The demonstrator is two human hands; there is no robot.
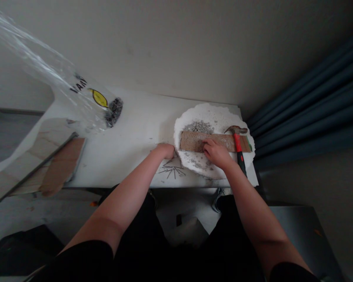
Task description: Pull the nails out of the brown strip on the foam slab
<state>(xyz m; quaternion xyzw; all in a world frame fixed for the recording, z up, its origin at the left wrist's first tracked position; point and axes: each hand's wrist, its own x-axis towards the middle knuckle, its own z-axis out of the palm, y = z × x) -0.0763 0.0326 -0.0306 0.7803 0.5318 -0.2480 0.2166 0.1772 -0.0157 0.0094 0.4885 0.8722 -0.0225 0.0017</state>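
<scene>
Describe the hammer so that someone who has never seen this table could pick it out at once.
Start at the white table against the wall and go to its right end, where a round white foam slab lies. A brown wooden strip lies across it under the right hand. The hammer lies just right of that hand, crossing the strip: it alone has a red and black handle and a metal head.

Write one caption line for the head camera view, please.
Right hand rests on a wooden strip over a white foam slab; left hand by nails; hammer alongside.
</scene>
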